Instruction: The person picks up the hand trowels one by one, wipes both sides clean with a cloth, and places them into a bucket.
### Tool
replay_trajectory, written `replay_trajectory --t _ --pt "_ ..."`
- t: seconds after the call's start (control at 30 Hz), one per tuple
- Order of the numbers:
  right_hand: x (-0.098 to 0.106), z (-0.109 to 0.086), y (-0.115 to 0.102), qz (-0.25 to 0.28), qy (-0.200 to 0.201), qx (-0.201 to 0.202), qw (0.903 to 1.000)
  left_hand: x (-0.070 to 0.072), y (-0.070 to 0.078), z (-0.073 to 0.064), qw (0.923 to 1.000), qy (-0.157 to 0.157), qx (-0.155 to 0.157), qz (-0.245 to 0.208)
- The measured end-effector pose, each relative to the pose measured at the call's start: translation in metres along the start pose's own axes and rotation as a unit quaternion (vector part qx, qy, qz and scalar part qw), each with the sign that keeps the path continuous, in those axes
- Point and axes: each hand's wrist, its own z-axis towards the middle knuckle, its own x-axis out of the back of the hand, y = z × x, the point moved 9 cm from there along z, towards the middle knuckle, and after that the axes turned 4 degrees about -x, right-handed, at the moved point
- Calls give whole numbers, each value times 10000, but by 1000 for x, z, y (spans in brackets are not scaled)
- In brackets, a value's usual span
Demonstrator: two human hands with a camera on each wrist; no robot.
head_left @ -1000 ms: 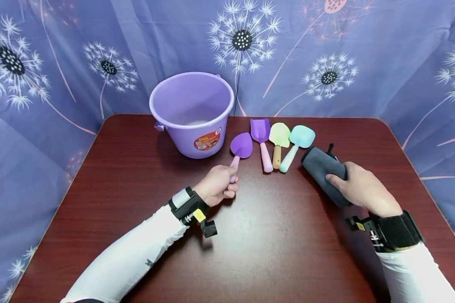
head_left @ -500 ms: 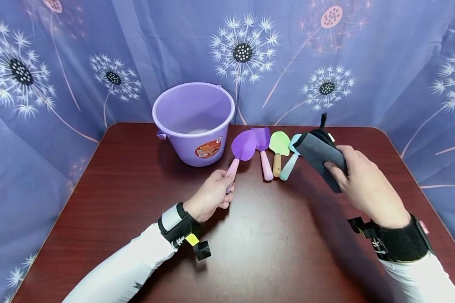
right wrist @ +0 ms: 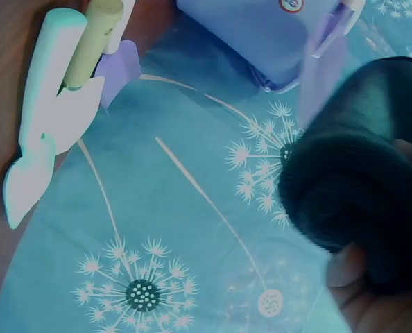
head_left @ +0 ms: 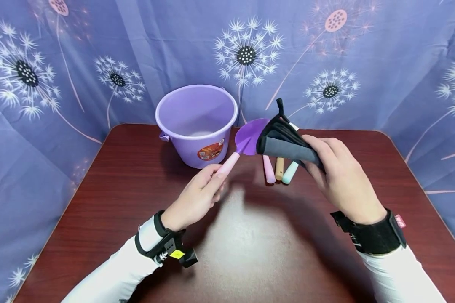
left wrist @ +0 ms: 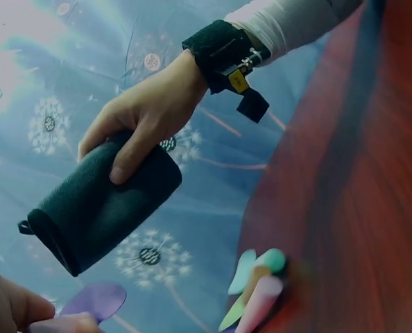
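Observation:
My left hand (head_left: pixel 197 193) holds a toy shovel by its pink handle, its purple blade (head_left: pixel 246 135) raised over the table beside the bucket. With my right hand (head_left: pixel 343 179) I grip a rolled dark grey cloth (head_left: pixel 292 150) that has black edging, a black loop and a white tag. In the head view the cloth's near end overlaps the edge of the purple blade. The left wrist view shows the right thumb across the roll (left wrist: pixel 109 205). In the right wrist view, layers show at the roll's end (right wrist: pixel 352 194).
A purple bucket (head_left: pixel 186 147) with an orange label stands at the back left of the brown table (head_left: pixel 110 202). Behind the cloth lie more shovels, with a pink handle (head_left: pixel 269 170), a wooden handle (head_left: pixel 279 169) and a mint handle (head_left: pixel 290 172). A dandelion-print curtain (head_left: pixel 197 42) hangs behind.
My left hand has lifted the purple shovel off the table and drawn it back toward me. My right hand has raised the rolled cloth and brought it left, over the other shovels.

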Motion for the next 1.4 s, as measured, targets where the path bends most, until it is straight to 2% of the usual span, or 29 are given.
replay_trajectory --t 0.1,0.23,0.43,0.6,0.7,0.8,1.03,1.2,1.4 --pt "0 4 -13 6 211 350 9992 9 8 -3 9969 79 -218 758" --pt "-2 9 -31 47 432 814 9957 16 18 -6 9869 161 -434 1548" --pt "-6 17 -48 106 621 1233 9904 20 28 -11 9792 54 -820 1853" --pt "-12 18 -49 -107 536 1338 9895 21 32 -12 9761 8 -923 1967" --pt "-14 19 -46 -301 629 1298 9891 21 32 -13 9736 -76 -972 2065" --pt "-12 20 -42 -419 801 1160 9891 23 31 -13 9730 -20 -946 2104" --pt "-8 18 -26 -639 1062 680 9900 32 27 -14 9768 257 -798 1969" --pt "-6 17 -15 -724 1136 339 9903 34 28 -14 9780 306 -849 1883" --pt "-6 15 -8 -763 1244 130 9892 35 29 -14 9805 327 -887 1723"
